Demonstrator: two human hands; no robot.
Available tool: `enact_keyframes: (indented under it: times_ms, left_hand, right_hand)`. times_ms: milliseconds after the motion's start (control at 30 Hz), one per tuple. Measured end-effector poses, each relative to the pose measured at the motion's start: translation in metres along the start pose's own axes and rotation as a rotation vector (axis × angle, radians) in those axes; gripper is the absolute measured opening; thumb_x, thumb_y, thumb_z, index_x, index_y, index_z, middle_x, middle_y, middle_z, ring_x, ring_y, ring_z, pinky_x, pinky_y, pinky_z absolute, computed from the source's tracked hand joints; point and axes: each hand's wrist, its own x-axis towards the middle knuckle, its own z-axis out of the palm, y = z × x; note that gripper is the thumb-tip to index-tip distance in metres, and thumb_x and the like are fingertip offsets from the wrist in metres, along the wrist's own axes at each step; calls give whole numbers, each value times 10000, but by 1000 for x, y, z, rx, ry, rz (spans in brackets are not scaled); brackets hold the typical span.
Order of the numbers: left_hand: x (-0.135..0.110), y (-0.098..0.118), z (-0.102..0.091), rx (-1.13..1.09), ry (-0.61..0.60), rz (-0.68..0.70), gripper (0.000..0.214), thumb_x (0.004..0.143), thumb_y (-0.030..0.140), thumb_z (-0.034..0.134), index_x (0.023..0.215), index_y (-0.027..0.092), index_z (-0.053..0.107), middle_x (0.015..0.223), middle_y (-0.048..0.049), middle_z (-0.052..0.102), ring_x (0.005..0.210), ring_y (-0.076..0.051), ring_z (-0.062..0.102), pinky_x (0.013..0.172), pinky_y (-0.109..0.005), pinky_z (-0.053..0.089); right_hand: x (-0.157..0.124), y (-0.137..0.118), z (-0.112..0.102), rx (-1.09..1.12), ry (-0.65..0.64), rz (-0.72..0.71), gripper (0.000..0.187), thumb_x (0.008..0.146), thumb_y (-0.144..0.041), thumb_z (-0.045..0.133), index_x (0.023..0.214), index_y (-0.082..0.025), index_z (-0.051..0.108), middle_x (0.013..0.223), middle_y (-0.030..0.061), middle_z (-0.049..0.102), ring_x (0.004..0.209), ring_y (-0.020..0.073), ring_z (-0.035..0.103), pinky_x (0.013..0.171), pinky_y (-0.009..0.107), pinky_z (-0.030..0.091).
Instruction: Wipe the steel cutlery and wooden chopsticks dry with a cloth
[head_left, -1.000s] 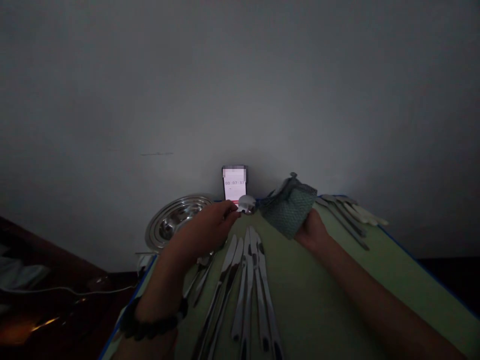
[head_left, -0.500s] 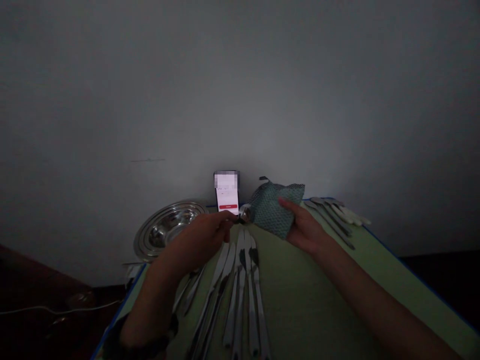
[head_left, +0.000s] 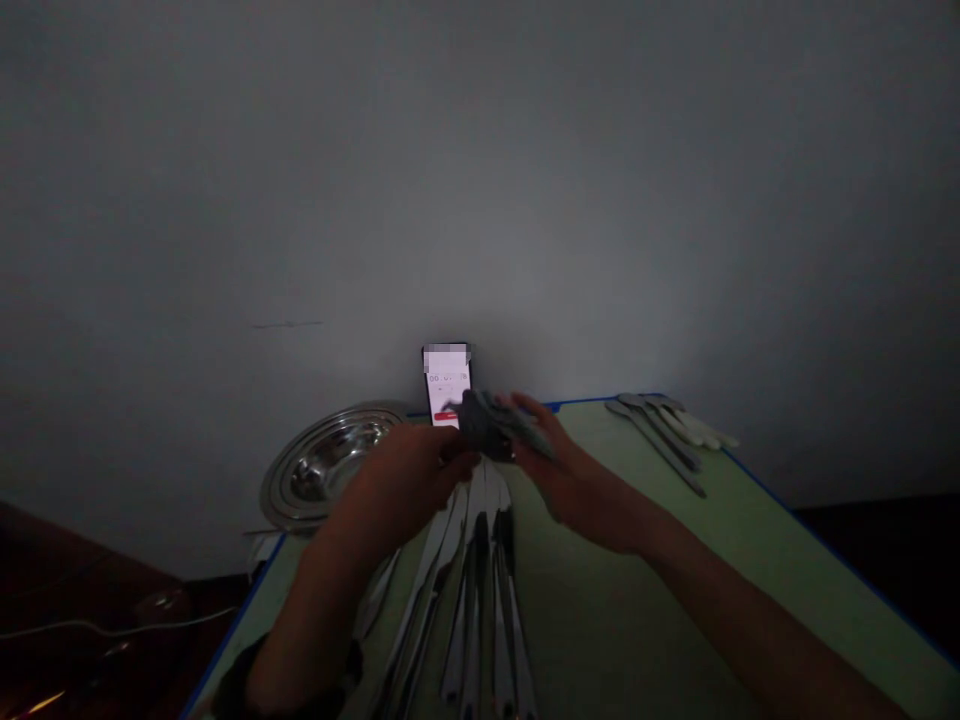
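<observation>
My left hand (head_left: pixel 424 465) is closed, its fingers pinching a spoon whose rounded metal end is now hidden in the cloth. The grey-green textured cloth (head_left: pixel 491 420) is bunched in front of the phone, and my right hand (head_left: pixel 555 465) is shut on it from the right. Both hands meet above the tips of several table knives (head_left: pixel 469 590), laid lengthwise on the green tabletop (head_left: pixel 600 600). Beside my left forearm lies more cutlery (head_left: pixel 379 595), partly covered.
Nested steel bowls (head_left: pixel 281 475) stand at the back left. A lit phone (head_left: pixel 448 385) leans on the wall (head_left: pixel 480 200). Several pieces of cutlery (head_left: pixel 664 445), some with pale handles, lie at the back right. A white cable (head_left: pixel 120 630) runs at the lower left.
My right hand has moved left with the cloth, which was spread beside the spoon's shiny end and is now folded around it. The left hand stays about where it was.
</observation>
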Motion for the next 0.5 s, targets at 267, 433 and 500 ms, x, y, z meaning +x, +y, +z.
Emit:
enact_keyframes:
  times_ms: [267, 433, 500]
  left_hand:
    - [3, 3, 2, 68, 32, 35, 238, 806, 220, 450, 775, 179, 683, 670, -16, 674, 557, -137, 568, 538, -234, 341]
    - [-2, 15, 1, 134, 50, 60, 234, 845, 305, 472, 812, 208, 683, 710, -21, 683, 595, -150, 574, 569, -256, 341]
    - [-5, 18, -1, 120, 50, 74, 240, 857, 316, 457, 842, 217, 675, 728, -17, 684, 609, -150, 576, 572, -257, 343]
  right_hand:
    - [-1, 2, 8, -55, -53, -13, 453, 869, -486, 433, 1230, -216, 465, 1214, 122, 570, 1085, 232, 549, 937, 426, 413]
    - [5, 0, 3, -95, -21, 135, 470, 735, -329, 658, 1154, -222, 475, 882, 42, 665, 740, 186, 616, 634, 315, 477]
    - [5, -5, -1, -243, -21, 73, 267, 755, -331, 631, 983, -200, 587, 816, 29, 660, 733, 183, 600, 631, 302, 451]
